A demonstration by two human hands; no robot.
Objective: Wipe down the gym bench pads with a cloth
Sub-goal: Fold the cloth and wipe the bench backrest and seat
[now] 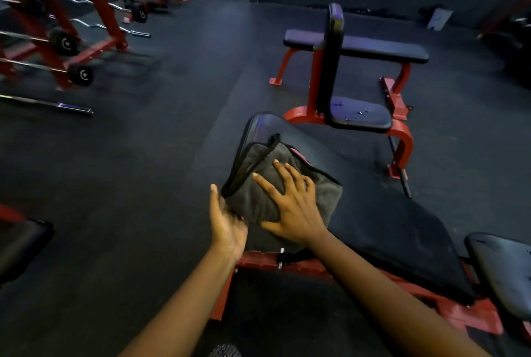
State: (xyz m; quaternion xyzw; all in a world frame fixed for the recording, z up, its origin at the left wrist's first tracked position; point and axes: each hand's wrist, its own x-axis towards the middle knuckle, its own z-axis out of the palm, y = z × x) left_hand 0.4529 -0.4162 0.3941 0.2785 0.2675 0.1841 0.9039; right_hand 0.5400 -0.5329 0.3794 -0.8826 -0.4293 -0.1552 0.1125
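right hand [290,207] flat on grey cloth [255,198] | left hand [227,221] under overhang, grip unclear | overhang could drag our cloth off back pad [373,213]

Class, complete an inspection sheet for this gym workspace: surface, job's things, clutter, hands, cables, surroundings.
Surface: long black bench pad on a red frame.
Job's things: grey cloth lying on one end of the pad, draping over its edge.
Clutter: pale object at the back, too blurred to identify.
Hands: right hand pressed flat on the cloth, fingers spread; left hand open against the cloth's hanging edge.
Cables: nothing seen.
Surroundings: second bench with apparent droplets on its seat; barbell rack at left; dark floor.
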